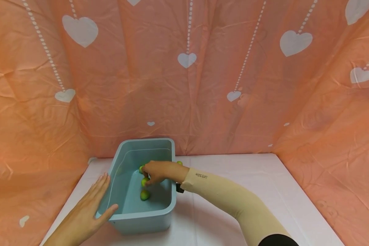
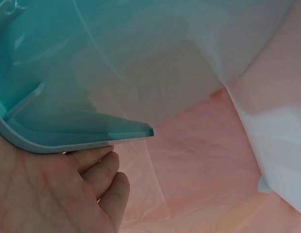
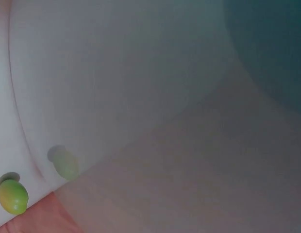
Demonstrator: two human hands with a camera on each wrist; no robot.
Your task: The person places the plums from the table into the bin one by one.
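In the head view, a light blue plastic bin point(image 1: 155, 215) stands on the white table. My left hand point(image 1: 87, 201) lies along its left side, fingers fairly straight, thumb at the near rim. The left wrist view shows that hand point(image 2: 48, 184) against the rim point(image 2: 87, 145). My right hand point(image 1: 156, 171) reaches over the right wall into the bin, thumb and fingers bent around a green lime point(image 1: 145, 181). A second lime point(image 1: 144, 195) lies nearer on the bin floor. Another lime point(image 1: 141, 169) shows partly behind my fingers.
Outside the bin, a yellow-green lime point(image 1: 179, 163) sits beyond my right forearm; the right wrist view shows this lime point(image 3: 13, 196) near the table's far edge. White table surface point(image 1: 233, 171) extends to the right. Orange cloth point(image 1: 135, 95) with white hearts encloses the back and sides.
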